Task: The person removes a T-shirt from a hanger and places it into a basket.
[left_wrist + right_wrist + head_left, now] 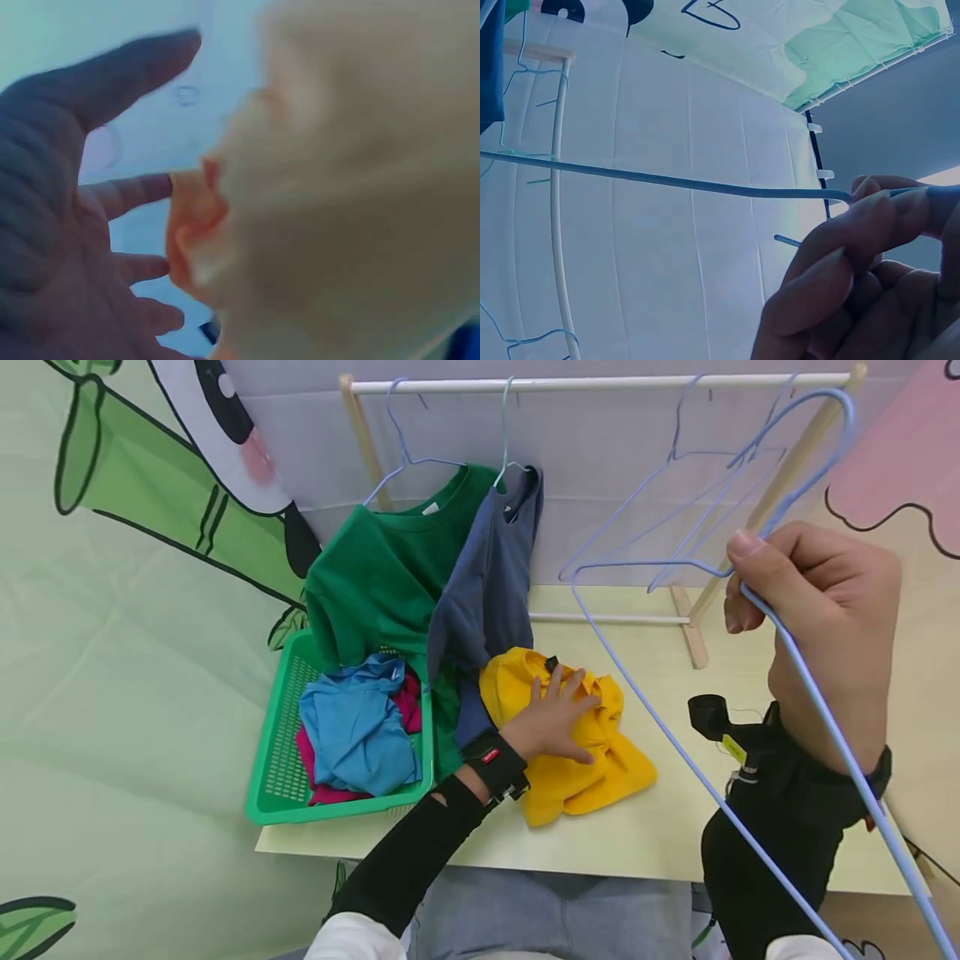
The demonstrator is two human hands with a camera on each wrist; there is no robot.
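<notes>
My right hand (832, 581) pinches a light blue wire hanger (637, 562) at the neck below its hook, raised close to the camera on the right. The right wrist view shows curled fingers (832, 255) around the hanger's wire (667, 178). Over a crumpled yellow garment (592, 777) on the table, my left hand (551, 722) lies with its fingers spread. In the left wrist view the garment (337, 210) fills the right side, pale and blurred, and the straight fingers (139, 191) reach to its edge, the thumb apart from it.
A rack with a white rail (600, 383) stands at the back. From it hang a green shirt (390, 577), a grey-blue garment (487, 577) and bare blue hangers (675, 456). A green basket (258, 785) at left holds blue (360, 727) and magenta clothes (341, 795). All stand on a pale table (652, 843).
</notes>
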